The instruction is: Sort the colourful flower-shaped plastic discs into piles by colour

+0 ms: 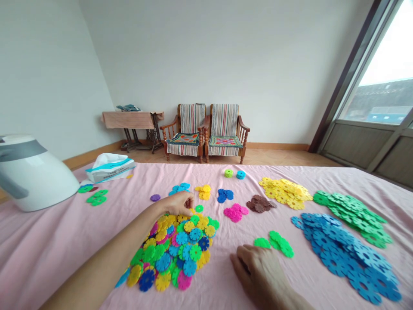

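Note:
My left hand (179,203) reaches over the far edge of a mixed pile of snowflake discs (176,249). Its fingers are pinched together beside a yellow disc, and what they grip, if anything, is hidden. On the cloth right of the pile rests my right hand (260,269), fingers curled under and their tips out of sight. Just beyond its knuckles lie a green disc (261,243) and a short overlapping row of green discs (282,244). One loose green disc (199,208) sits right of my left fingertips.
Sorted groups lie around: blue (348,254), green (355,217), yellow (285,193), brown (260,203), pink (235,212), dark blue (225,195). Two small stacks, lime (228,173) and blue (240,175), stand farther back. A white kettle (48,176) and tissue pack (110,168) occupy the left.

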A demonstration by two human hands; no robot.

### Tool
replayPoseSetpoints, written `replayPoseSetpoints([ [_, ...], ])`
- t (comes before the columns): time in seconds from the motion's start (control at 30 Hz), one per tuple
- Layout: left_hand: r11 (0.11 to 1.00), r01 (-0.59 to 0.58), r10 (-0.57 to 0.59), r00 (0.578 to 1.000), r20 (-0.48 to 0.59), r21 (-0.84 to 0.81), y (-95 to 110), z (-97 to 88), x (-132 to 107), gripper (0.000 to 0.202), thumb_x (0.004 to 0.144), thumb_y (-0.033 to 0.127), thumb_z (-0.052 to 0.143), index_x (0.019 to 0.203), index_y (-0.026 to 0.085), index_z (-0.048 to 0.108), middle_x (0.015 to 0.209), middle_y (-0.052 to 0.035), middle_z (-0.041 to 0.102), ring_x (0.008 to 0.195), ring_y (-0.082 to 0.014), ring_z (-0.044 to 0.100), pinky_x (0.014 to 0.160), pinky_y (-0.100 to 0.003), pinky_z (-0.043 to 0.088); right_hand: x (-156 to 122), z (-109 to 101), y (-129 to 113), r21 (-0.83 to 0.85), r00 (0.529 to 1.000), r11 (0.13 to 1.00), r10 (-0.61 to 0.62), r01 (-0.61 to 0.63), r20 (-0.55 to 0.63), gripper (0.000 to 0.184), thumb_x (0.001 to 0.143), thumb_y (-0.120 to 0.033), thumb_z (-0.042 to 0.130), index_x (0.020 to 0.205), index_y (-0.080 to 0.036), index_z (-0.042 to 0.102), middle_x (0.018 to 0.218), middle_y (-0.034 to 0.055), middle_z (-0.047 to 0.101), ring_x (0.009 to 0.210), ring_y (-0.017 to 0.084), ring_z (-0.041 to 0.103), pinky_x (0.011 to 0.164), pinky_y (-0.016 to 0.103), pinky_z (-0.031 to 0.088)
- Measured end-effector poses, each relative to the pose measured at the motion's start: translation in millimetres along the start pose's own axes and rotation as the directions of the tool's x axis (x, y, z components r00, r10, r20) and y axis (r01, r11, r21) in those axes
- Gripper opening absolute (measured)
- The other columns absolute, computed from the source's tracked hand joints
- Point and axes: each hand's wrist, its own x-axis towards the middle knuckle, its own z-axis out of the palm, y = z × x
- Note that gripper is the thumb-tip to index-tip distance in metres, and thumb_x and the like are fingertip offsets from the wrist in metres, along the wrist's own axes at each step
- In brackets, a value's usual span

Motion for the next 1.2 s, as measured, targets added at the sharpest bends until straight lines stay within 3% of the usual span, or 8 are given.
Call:
replayPoseSetpoints([
  [0.17,0.989,0.015,-0.043,0.979,-0.197,-0.144,-6,5.3,20,0.014,0.056,0.018,0.065,0.065,0.016,0.055,0.057,0.0037,0.056,0.056,-0.0118,0.055,0.050,-0.020,0.040,1,-1,0,0.014,1.000,1.000,0.005,-0.005,-0.004,0.032,0.087,-0.023,0.041,0.058,-0.019,0.054,0.057,0.0009,0.061,0.048,0.011,0.049,0.051,0.030,0.014],
  [0.33,0.984,0.049,-0.124,0.875,-0.468,-0.169,-10,9.8,60,0.013,0.061,0.013,0.062,0.068,0.016,0.053,0.057,0.0042,0.054,0.055,-0.0101,0.055,0.051,-0.019,0.041,2,-2,-1,0.016,1.000,1.000,-0.002,0.002,0.004,0.030,0.086,-0.022,0.042,0.058,-0.019,0.054,0.057,0.0011,0.061,0.049,0.011,0.051,0.051,0.030,0.015],
  [0.5,0.979,0.069,-0.166,0.808,-0.565,-0.190,-10,8.5,76,0.012,0.064,0.010,0.060,0.073,0.015,0.053,0.064,0.0013,0.057,0.061,-0.0107,0.057,0.054,-0.019,0.043,2,-4,-1,0.008,1.000,1.000,-0.008,0.008,0.009,0.029,0.084,-0.020,0.043,0.058,-0.019,0.054,0.057,0.0008,0.061,0.049,0.011,0.052,0.051,0.030,0.015],
  [0.63,0.984,0.036,-0.115,0.876,-0.468,-0.174,-4,7.4,54,0.009,0.065,0.014,0.061,0.073,0.014,0.057,0.065,0.0007,0.060,0.059,-0.0108,0.057,0.055,-0.021,0.044,2,-4,-1,0.011,1.000,1.000,-0.002,0.002,0.004,0.030,0.085,-0.020,0.043,0.057,-0.019,0.054,0.057,0.0010,0.061,0.048,0.011,0.051,0.050,0.030,0.015],
  [0.83,0.996,-0.051,0.044,0.994,-0.104,-0.070,17,11.7,6,0.015,0.060,0.022,0.068,0.072,0.014,0.065,0.065,0.0002,0.062,0.062,-0.0128,0.056,0.057,-0.021,0.043,2,-4,-1,0.012,1.000,1.000,-0.004,0.004,0.011,0.031,0.086,-0.022,0.042,0.058,-0.019,0.053,0.057,0.0009,0.061,0.049,0.011,0.050,0.051,0.030,0.015],
  [0.93,0.989,-0.113,0.113,0.994,0.006,0.097,25,17.8,-8,0.027,0.060,0.026,0.069,0.083,0.014,0.067,0.068,0.0000,0.062,0.063,-0.0137,0.055,0.056,-0.021,0.041,2,-3,-1,0.006,1.000,1.000,0.004,-0.004,0.013,0.031,0.087,-0.023,0.042,0.058,-0.019,0.054,0.057,0.0012,0.061,0.049,0.011,0.050,0.051,0.030,0.015],
  [1.07,0.942,-0.201,0.211,0.977,-0.010,0.270,31,26.9,-15,0.030,0.058,0.023,0.070,0.087,0.016,0.068,0.078,-0.0013,0.063,0.070,-0.0151,0.055,0.060,-0.022,0.040,1,-3,-1,0.010,1.000,1.000,0.004,-0.004,0.012,0.032,0.087,-0.023,0.041,0.058,-0.018,0.054,0.057,0.0013,0.061,0.049,0.011,0.051,0.051,0.030,0.015],
  [1.2,0.928,-0.217,0.236,0.971,-0.026,0.304,32,32.5,-16,0.019,0.061,0.019,0.064,0.079,0.017,0.064,0.073,0.0004,0.061,0.067,-0.0139,0.054,0.059,-0.021,0.038,0,-3,-1,0.008,1.000,1.000,-0.013,0.013,-0.011,0.033,0.088,-0.024,0.041,0.057,-0.018,0.053,0.056,0.0013,0.060,0.048,0.010,0.049,0.051,0.030,0.015],
])
